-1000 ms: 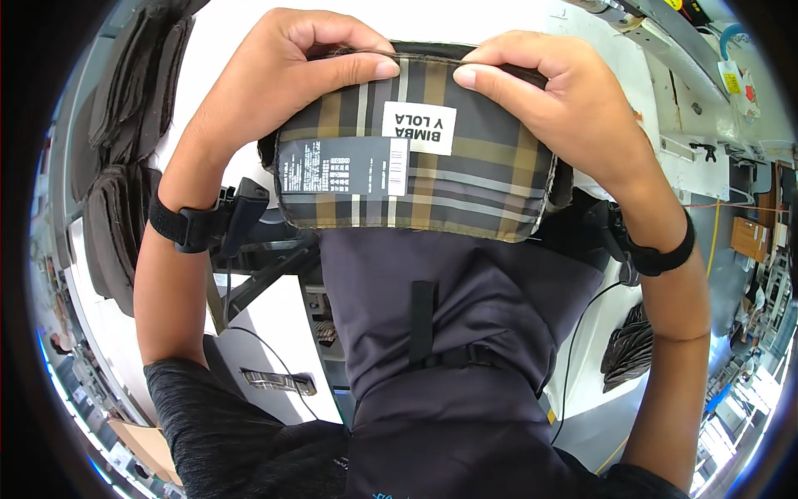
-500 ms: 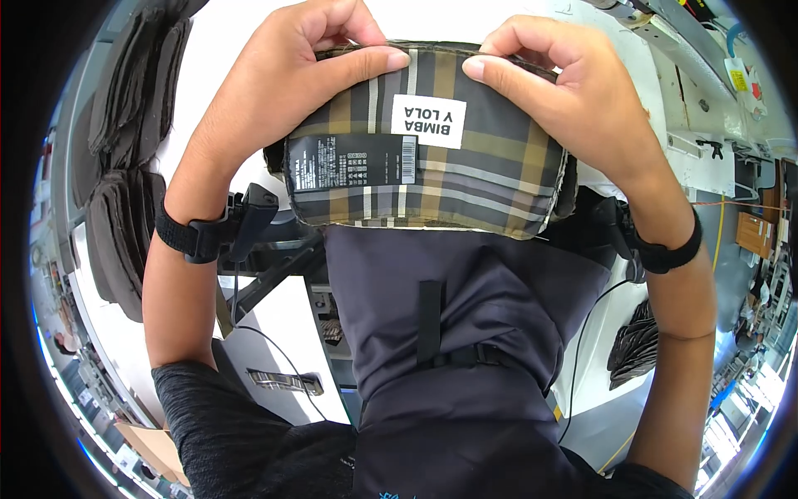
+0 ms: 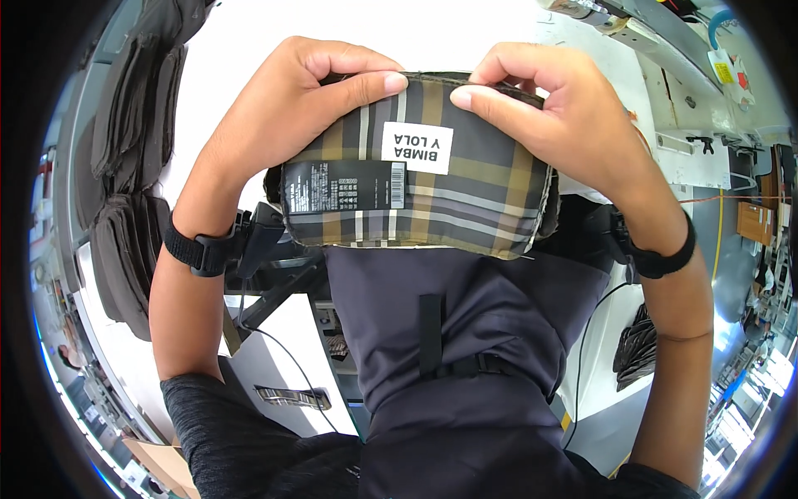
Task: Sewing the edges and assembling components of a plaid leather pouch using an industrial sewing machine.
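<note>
Between my hands is a plaid fabric piece (image 3: 482, 195) in grey, ochre and white, layered, with raw edges and rounded ends. A white printed label (image 3: 439, 150) and a black care label (image 3: 345, 187) lie on its face, their print upside down. Its upper edge is pinched between thumb and fingers of my left hand (image 3: 303, 104), left of the middle. My right hand (image 3: 561, 104) grips the same edge further right, thumb on the plaid face. The fingers behind the fabric are partly hidden.
Stacks of dark fabric pieces (image 3: 125, 258) lie along the left side of the white table (image 3: 266, 25). Another dark bundle (image 3: 636, 349) sits at the lower right. A plaid strip (image 3: 291, 397) lies on a white surface at the lower left. Metal equipment (image 3: 615, 25) stands at the far right.
Both hands and the plaid piece have come lower in the picture, nearer my body. The grip on the upper edge stays, with the right thumb shifted slightly left.
</note>
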Demonstrator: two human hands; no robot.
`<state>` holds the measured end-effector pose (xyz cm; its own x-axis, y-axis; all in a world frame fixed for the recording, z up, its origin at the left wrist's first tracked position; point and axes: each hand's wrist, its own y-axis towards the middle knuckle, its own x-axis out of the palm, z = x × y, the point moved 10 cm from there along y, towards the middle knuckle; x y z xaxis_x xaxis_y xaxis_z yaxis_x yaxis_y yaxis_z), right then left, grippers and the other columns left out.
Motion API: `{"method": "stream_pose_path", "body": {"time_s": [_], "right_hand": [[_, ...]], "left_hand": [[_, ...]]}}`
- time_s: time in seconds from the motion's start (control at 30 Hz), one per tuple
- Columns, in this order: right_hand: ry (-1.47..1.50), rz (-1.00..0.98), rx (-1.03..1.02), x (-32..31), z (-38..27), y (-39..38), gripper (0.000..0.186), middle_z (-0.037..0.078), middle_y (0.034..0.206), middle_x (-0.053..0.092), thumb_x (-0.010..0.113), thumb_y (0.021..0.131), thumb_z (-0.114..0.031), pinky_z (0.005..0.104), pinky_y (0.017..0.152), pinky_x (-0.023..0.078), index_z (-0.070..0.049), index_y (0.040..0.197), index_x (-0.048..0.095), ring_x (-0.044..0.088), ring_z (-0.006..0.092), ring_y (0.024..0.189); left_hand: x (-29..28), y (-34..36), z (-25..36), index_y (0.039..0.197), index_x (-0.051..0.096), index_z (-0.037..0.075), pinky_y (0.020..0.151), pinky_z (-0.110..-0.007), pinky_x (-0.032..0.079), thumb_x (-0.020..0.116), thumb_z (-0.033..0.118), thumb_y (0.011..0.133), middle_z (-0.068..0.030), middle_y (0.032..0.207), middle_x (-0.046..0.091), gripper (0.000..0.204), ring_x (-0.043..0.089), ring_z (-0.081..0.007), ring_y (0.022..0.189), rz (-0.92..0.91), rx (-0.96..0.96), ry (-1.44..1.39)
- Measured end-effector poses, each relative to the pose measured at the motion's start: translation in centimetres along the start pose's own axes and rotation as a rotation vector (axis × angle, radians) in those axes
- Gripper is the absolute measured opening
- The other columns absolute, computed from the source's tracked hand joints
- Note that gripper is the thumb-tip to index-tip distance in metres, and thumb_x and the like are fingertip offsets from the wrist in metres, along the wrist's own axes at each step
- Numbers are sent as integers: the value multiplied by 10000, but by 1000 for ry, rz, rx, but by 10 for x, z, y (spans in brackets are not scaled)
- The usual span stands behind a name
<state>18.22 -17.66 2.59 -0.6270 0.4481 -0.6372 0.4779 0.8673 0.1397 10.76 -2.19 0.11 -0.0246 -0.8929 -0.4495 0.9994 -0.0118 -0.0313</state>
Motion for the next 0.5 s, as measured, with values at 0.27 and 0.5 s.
{"method": "stream_pose_path", "body": {"time_s": [0.27,0.5], "right_hand": [[-141,-36,43,-20,1,-18,158,8,818,679,789,950,-126,259,701,461,17,944,721,570,89,758],[23,123,51,-20,12,-24,207,-21,717,620,796,949,-199,241,560,414,-13,890,726,524,38,632]], "left_hand": [[3,-2,-1,1121,811,-6,772,-226,566,758,202,1009,-26,962,800,243,691,-62,835,11,0,-9],[4,-3,-2,1113,811,-7,774,-226,566,757,199,1010,-31,962,799,237,696,-68,844,40,28,8]]}}
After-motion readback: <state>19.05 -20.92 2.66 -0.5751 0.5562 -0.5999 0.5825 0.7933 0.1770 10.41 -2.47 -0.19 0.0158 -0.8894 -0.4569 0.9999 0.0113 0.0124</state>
